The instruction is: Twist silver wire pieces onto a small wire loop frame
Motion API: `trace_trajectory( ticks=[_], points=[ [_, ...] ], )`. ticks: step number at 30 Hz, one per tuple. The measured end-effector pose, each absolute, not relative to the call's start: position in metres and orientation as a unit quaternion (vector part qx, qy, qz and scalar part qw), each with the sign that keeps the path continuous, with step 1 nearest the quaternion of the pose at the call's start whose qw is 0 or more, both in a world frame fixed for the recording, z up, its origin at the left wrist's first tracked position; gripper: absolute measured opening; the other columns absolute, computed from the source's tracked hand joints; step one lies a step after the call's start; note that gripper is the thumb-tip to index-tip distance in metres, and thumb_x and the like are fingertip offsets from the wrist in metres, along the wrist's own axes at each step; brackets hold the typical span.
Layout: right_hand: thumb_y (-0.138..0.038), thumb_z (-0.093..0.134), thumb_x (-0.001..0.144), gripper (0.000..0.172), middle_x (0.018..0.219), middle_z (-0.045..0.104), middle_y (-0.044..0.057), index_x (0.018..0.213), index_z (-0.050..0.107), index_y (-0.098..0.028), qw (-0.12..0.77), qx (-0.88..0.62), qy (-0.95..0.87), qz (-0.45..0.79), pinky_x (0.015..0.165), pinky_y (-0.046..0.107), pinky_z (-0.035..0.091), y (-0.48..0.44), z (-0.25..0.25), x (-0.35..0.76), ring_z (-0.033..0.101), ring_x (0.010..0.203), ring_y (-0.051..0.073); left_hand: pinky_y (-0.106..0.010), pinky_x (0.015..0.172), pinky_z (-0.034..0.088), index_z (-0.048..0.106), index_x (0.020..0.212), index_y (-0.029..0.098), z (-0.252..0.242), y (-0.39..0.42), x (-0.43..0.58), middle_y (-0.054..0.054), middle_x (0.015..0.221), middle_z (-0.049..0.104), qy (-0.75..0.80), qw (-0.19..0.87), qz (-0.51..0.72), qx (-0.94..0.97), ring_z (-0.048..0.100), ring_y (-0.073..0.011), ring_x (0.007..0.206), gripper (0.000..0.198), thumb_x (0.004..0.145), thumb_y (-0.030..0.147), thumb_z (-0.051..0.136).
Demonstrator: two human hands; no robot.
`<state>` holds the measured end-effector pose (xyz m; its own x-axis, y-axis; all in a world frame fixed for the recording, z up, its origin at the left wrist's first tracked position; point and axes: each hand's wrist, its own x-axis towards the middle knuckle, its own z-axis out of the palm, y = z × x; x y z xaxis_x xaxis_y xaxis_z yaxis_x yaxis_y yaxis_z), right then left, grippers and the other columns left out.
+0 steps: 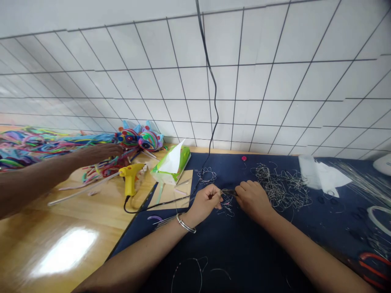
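Over the dark blue mat, my left hand [205, 204] pinches a thin wire piece [226, 203], a silvery shape of loops and loose ends. My right hand [253, 200] is closed round dark pliers [230, 192], whose jaws reach left to the wire beside my left fingertips. Most of the plier handles are hidden inside my right hand. Just behind my left hand lies a looped wire ring [207, 175]. To the right of my right hand spreads a tangled heap of wire shapes [282, 188].
A yellow glue gun [130, 179], its black cord, and a green tissue pack [174, 165] stand to the left. Another person's arm [61, 173] reaches toward colourful pipe-cleaner figures [140, 136]. Straight wires [369, 185] and red-handled scissors [375, 266] lie at right. A tiled wall rises behind.
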<state>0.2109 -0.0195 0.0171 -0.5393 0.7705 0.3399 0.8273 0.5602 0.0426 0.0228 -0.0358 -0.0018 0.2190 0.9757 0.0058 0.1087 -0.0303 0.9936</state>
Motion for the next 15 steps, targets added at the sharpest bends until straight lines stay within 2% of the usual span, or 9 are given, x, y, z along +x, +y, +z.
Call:
trace_trajectory(
  ticks=[7,15],
  points=[
    [-0.025,0.047,0.081,0.014,0.07,0.053,0.002,0.069,0.052,-0.018,0.121,-0.477,-0.868,-0.07,0.063,0.029,0.022,-0.0213,0.0182,0.2092,0.044,0.069,0.015,-0.019,0.051,0.041,0.049,0.075,0.014,-0.0027,-0.0365,0.0227,0.001,0.065,0.057,0.47,0.514,0.415,0.586,0.054,-0.0071,0.049,0.017,0.079,0.031,0.049],
    [-0.041,0.045,0.082,0.027,0.071,0.055,0.0,0.069,0.053,-0.019,0.077,-0.499,-0.862,0.047,0.057,0.022,0.027,-0.0155,0.0181,0.2133,0.05,0.067,0.011,-0.019,0.051,0.041,0.048,0.074,0.013,0.0025,-0.0359,0.0235,0.001,0.066,0.055,0.459,0.527,0.404,0.59,0.053,-0.0064,0.049,0.015,0.079,0.028,0.049]
  ],
)
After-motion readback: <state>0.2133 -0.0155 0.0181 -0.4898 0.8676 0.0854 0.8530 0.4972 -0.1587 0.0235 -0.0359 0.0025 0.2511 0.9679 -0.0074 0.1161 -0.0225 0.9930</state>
